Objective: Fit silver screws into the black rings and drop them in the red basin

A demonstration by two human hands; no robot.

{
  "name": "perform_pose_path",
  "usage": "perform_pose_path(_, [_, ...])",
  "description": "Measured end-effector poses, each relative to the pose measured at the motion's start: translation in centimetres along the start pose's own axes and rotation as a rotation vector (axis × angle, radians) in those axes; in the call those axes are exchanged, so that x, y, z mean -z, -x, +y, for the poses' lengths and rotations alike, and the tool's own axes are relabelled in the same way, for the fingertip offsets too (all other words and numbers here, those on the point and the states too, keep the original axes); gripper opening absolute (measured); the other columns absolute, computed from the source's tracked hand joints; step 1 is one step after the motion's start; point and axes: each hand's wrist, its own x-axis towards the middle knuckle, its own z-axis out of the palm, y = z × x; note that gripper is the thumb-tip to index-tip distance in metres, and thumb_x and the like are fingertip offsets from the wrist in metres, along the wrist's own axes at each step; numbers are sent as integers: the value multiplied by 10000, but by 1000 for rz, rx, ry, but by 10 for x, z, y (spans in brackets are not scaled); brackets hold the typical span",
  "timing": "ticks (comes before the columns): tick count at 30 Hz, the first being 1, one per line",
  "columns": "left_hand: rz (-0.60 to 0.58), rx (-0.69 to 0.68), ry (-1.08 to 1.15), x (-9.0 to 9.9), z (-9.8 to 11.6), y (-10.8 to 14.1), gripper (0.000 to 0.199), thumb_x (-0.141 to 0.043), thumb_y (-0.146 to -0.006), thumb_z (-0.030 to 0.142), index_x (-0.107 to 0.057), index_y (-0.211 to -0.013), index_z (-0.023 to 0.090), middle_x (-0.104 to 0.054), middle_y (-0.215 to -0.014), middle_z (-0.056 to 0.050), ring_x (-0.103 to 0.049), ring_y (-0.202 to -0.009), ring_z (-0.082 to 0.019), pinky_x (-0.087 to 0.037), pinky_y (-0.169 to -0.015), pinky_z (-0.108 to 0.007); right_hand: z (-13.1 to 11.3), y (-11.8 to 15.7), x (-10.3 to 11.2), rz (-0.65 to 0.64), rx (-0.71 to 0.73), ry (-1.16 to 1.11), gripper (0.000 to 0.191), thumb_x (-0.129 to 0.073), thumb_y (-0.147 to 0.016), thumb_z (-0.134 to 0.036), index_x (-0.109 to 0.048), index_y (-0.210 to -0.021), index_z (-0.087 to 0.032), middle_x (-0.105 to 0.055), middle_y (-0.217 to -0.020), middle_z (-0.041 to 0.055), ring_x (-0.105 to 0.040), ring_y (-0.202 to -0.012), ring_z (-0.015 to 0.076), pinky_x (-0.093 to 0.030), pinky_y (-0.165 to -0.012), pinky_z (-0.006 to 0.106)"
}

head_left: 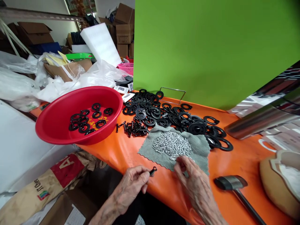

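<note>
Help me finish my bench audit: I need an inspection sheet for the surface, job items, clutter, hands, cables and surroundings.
Surface: orange table covering, creased along the near edge.
Job items: silver pins heaped on a grey cloth; beyond, loose small black fittings and black rings; more rings in the red basin.
Clutter: mallet on the right, beside a tan container.
Hands: left hand holds a small black part; right hand is at the pins, its grip unclear.
Cables: nothing seen for certain.
Surroundings: green panel behind; cardboard boxes and plastic bags left.
</note>
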Motion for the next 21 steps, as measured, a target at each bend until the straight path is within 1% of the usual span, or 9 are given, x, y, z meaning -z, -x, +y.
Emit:
perform_pose_path(2, [-32,60,178,-2,-2,0,405,-702,-759,500,-651,-766,97,-507,-631,13,-398,-514,-56,-259,-538,-223,-8,5,9,-3,-77,-192,182,-456,-852,-375,-565,-844,-230,-608,-705,13,-571,-600,159,-456,-572,271])
perform_pose_path(4, [-67,134,352,-4,-3,1,388,-738,-733,462,-689,-810,85,-526,-662,-6,-422,-512,-53,-252,-527,-215,-21,12,16,-33,-257,-529,221,-548,-828,-429,-603,-897,-226,-641,-752,21,-605,-663,166,-488,-635,274])
perform_pose_path(6, [-90,187,450,-6,-3,2,393,-765,-710,434,-711,-842,68,-527,-656,-11,-438,-496,-49,-259,-529,-210,-36,19,20,-105,-439,-882,258,-658,-773,-461,-635,-873,-224,-653,-773,23,-611,-707,173,-492,-676,277])
perform_pose_path(8, [-110,222,486,-8,-2,3,402,-774,-699,421,-719,-843,50,-523,-636,-10,-435,-465,-40,-259,-527,-207,-49,26,21,-128,-532,-1083,290,-700,-749,-490,-648,-843,-221,-639,-750,15,-586,-693,160,-478,-677,267])
perform_pose_path(11, [-128,239,500,-11,0,5,392,-771,-705,410,-719,-827,40,-520,-613,-6,-421,-433,-30,-245,-515,-205,-60,34,17,-116,-583,-1172,331,-706,-741,-530,-643,-840,-220,-616,-764,10,-558,-729,152,-454,-674,244])
perform_pose_path(14, [-140,240,492,-14,1,7,376,-771,-708,399,-707,-818,46,-528,-614,-7,-423,-433,-33,-238,-514,-208,-64,39,11,-149,-617,-1226,322,-705,-755,-514,-627,-873,-225,-603,-812,7,-557,-784,160,-451,-716,251])
perform_pose_path(17, [-143,241,479,-15,0,8,368,-778,-705,402,-683,-798,59,-536,-617,-7,-415,-433,-35,-225,-510,-211,-67,43,6,-171,-605,-1274,278,-688,-791,-472,-612,-899,-227,-601,-819,3,-575,-767,162,-455,-732,272])
perform_pose_path(21, [-124,242,459,-15,0,9,379,-782,-697,418,-640,-755,71,-533,-614,-3,-404,-439,-35,-217,-512,-213,-68,46,-1,-159,-575,-1297,234,-700,-796,-428,-615,-886,-230,-600,-760,-14,-573,-722,144,-463,-715,251])
